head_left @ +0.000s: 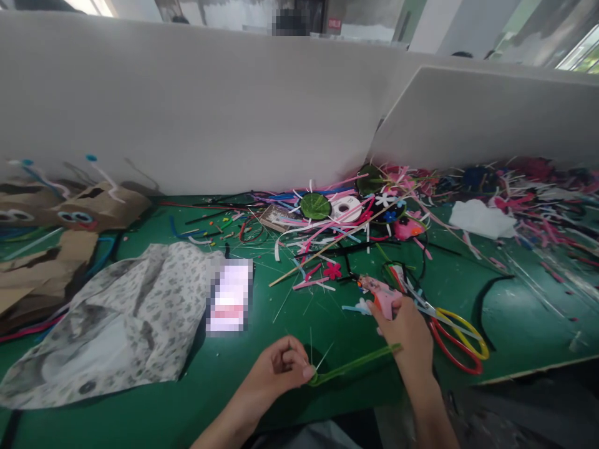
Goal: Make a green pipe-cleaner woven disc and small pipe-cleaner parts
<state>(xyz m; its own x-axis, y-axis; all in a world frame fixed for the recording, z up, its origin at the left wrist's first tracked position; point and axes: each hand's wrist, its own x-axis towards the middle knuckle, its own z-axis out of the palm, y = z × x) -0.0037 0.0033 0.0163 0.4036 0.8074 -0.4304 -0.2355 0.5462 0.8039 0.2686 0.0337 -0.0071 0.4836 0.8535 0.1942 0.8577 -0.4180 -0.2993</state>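
At the near edge of the table, my left hand (286, 366) pinches one end of a green pipe cleaner (358, 364), which stretches right toward my other wrist. Thin pale strands stick up beside those fingertips. My right hand (406, 330) is wrapped round a pink glue gun (382, 295), whose nozzle points left over the table. Just right of it lie scissors (461, 340) with red and yellow handles. Left of the glue gun are a pale blue and white pipe-cleaner piece (359, 306) and a pink flower (332, 270).
A green table (262, 312) carries heaps of coloured pipe cleaners (322, 234) before a white partition (196, 112). A phone with a lit screen (230, 293) and patterned cloth (154, 299) lie left, near cardboard figures (105, 206). White tissue (482, 218) lies right.
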